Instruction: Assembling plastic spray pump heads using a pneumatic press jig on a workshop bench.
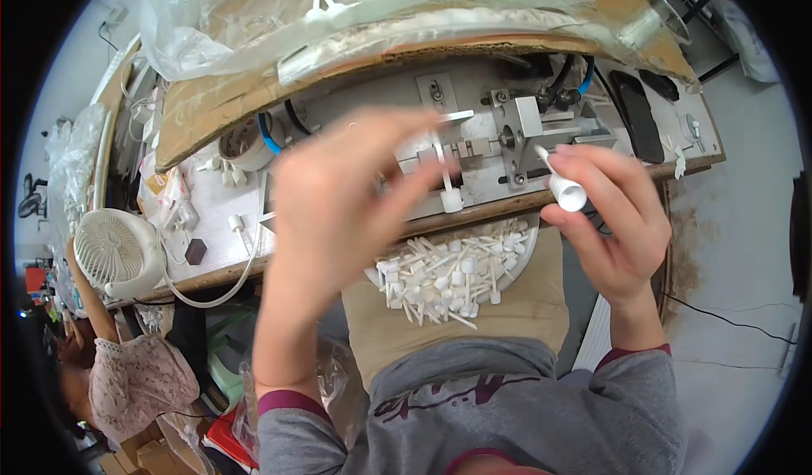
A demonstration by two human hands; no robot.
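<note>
My left hand (338, 200), smeared by motion, is over the front edge of the bench. Its thumb and fingers pinch a white plastic stick with a small cap-like end (452, 200). Further right, the fingertips of my right hand (630, 221) close on a white ribbed cap with a thin stem (567, 193), its round hollow mouth turned toward me. Behind the two hands stands a metal fixture (512, 137) with a clamp block and a rod. Below them, a heap of white capped sticks (452, 272) lies in a pale round-edged tray at my lap.
A cardboard sheet (228, 111) under clear plastic overhangs the back of the bench. Blue air hoses (587, 76) reach the fixture. A black phone (636, 120) lies at right. To the left are a white fan (118, 253), a tape roll (245, 141) and another person (139, 382).
</note>
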